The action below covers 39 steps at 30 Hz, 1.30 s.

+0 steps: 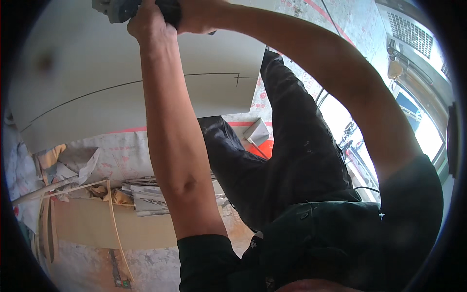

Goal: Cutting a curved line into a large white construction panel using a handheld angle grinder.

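Note:
At the upper edge, my left hand (150, 22) is closed round a grey and black hand-held power tool (119, 9). My right hand (198, 15) is wrapped round the dark rear part of the same tool. Part of the tool is cut off by the picture's edge, so its exact kind is unclear. Beneath both hands lies a large white board (97, 63). A dark pencil-like line (189, 74) runs across it, bending through the lens, with a small cross mark near the right end. My left forearm covers part of that line.
My legs (301, 121) stand beside the board's right edge. A metal dustpan-like scoop (257, 130) and something red (262, 148) lie between them. Stacked offcuts (148, 199), thin wooden strips (114, 219) and torn sheeting (87, 165) are at the lower left. A cable (331, 17) trails at upper right.

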Each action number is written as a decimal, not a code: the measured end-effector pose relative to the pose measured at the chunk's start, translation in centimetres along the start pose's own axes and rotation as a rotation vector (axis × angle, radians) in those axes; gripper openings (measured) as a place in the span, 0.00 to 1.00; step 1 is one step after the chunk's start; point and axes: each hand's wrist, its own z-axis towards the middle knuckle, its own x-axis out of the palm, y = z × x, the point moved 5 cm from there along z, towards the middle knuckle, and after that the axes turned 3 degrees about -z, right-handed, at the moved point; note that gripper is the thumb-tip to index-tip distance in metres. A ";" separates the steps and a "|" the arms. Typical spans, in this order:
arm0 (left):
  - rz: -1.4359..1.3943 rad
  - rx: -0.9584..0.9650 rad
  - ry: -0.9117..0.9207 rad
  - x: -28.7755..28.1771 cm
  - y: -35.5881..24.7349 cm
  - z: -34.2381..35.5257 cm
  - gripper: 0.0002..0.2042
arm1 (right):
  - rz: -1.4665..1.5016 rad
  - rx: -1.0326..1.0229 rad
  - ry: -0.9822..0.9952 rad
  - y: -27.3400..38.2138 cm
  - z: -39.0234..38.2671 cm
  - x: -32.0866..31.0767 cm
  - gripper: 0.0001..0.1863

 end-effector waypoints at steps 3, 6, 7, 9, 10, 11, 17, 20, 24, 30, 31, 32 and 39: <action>-0.039 -0.029 -0.070 0.2 0.1 1.4 0.19 | -0.136 -0.051 -0.113 -0.7 0.3 0.4 0.36; -0.081 -0.022 0.006 -0.5 0.5 2.2 0.12 | -0.071 -0.147 -0.095 -1.5 -0.2 0.4 0.39; -0.116 -0.039 0.023 -1.0 0.8 2.5 0.11 | 0.052 -0.263 -0.072 -2.3 -0.5 0.3 0.33; -0.243 -0.096 0.100 0.4 0.7 2.9 0.11 | 0.274 -0.683 -0.227 -7.5 0.4 -0.6 0.22; -0.260 -0.138 0.071 0.3 0.6 2.3 0.11 | 0.258 -0.476 -0.095 -9.0 0.0 -1.0 0.19; -0.259 -0.124 0.074 0.1 0.2 2.2 0.11 | 0.244 -0.269 0.037 -10.0 -1.2 -1.1 0.17; -0.363 -0.202 0.151 1.9 1.1 2.4 0.11 | -0.117 -0.559 -0.096 -9.0 -4.0 -2.8 0.28; -0.406 -0.214 0.154 2.8 1.9 2.4 0.11 | -0.084 -0.497 -0.083 -10.5 -3.6 -3.0 0.27; -0.435 -0.238 0.153 2.4 3.1 2.8 0.10 | -0.084 -0.514 -0.014 -11.3 -3.7 -3.4 0.24; -0.403 -0.160 0.143 0.9 2.4 3.9 0.10 | -0.183 0.217 0.489 -22.5 -4.4 -8.4 0.31; -0.396 -0.136 0.123 1.4 2.4 3.9 0.10 | -0.484 -0.045 0.385 -24.5 -3.4 -11.6 0.28; -0.364 -0.096 0.069 -0.3 2.4 3.7 0.09 | -0.428 -0.060 0.302 -24.3 -2.8 -12.9 0.33; -0.321 -0.063 -0.092 -1.6 2.6 4.5 0.12 | -1.328 -0.400 -0.190 -18.7 4.2 -21.7 0.27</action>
